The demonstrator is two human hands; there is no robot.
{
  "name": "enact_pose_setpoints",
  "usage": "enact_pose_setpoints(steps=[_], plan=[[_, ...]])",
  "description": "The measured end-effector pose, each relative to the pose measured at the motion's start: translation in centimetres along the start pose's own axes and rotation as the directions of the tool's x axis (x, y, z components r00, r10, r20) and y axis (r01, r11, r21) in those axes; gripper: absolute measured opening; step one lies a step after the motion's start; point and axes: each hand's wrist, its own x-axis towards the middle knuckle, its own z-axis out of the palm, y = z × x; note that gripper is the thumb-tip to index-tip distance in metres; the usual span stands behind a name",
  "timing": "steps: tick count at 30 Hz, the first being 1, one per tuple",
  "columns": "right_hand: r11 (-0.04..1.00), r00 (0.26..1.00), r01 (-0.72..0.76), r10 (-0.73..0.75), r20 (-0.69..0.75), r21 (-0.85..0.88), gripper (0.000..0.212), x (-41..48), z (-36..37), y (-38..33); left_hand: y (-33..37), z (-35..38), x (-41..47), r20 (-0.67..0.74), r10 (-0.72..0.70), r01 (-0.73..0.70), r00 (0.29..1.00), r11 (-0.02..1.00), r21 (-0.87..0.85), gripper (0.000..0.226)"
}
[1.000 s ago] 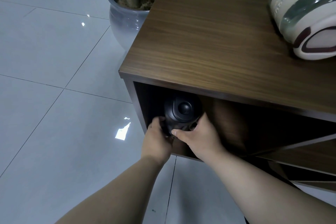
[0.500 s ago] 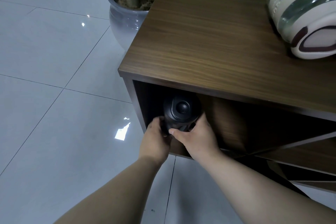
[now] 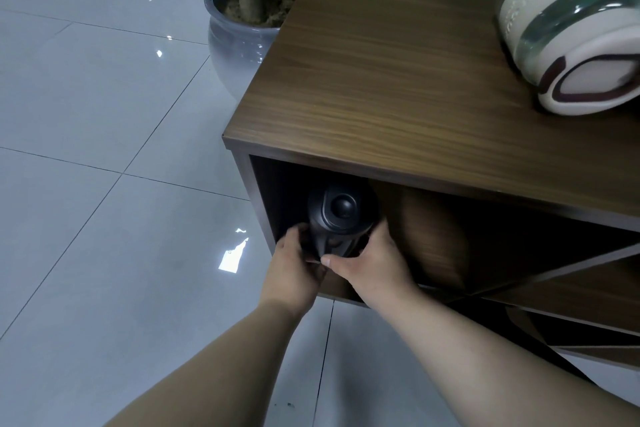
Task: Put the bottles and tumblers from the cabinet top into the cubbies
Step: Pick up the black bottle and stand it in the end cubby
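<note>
Your left hand (image 3: 294,267) and right hand (image 3: 367,262) stay clasped on the black tumbler (image 3: 341,218), barely shifted within the leftmost cubby (image 3: 277,191). Placement unfinished; cream bottle (image 3: 571,45) remains on the cabinet top (image 3: 398,80).

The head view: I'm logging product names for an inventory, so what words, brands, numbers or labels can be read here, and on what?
No text can be read.
cream tumbler on the cabinet top: faint embossed marks along its band, too blurred to read.
black bottle in the cubby, held by the left hand and right hand: no lettering shows.
</note>
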Motion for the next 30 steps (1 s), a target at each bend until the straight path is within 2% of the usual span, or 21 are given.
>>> enact_pose_setpoints(steps=[5,8,10,13,17,22,27,30], plan=[[0.988,0.99,-0.076,0.091,0.108,-0.136,0.108,-0.5,-1.4,0.5,0.5,-1.1,-0.9,0.035,-0.022,0.02,0.999,0.999,0.05,0.056],[0.969,0.968,-0.142,0.179,0.179,-0.2,0.117,-1.7,-2.5,0.7,1.6,-2.4,-2.2,0.102,-0.106,0.103,0.989,0.994,0.036,0.039],[0.961,0.948,-0.152,0.207,0.24,-0.23,0.113,-2.9,-3.5,0.6,2.8,-3.2,-3.1,0.196,-0.154,0.145,0.968,0.988,0.055,0.026],[0.955,0.943,-0.122,0.197,0.269,-0.271,0.096,-5.2,-5.6,0.4,5.0,-4.5,-4.8,0.326,-0.155,0.091,0.933,0.974,0.206,0.038],[0.958,0.98,0.044,0.014,0.201,-0.284,0.065,-9.3,-9.2,-0.3,9.1,-6.4,-7.6,0.412,-0.016,-0.136,0.911,0.931,0.338,0.049],[0.97,0.98,0.197,-0.198,0.004,-0.144,0.035,-14.8,-14.2,-1.8,13.9,-8.1,-12.3,0.377,0.201,-0.301,0.904,0.926,0.228,0.037],[0.952,0.919,0.305,-0.295,-0.261,-0.006,0.036,-16.6,-19.0,-4.7,16.6,-9.4,-14.4,0.3,0.315,-0.361,0.901,0.926,0.113,0.035],[0.948,0.872,0.313,-0.308,-0.38,-0.052,0.052,-14.9,-20.8,-7.3,17.4,-9.4,-14.2,0.28,0.337,-0.366,0.899,0.929,0.057,0.032]])
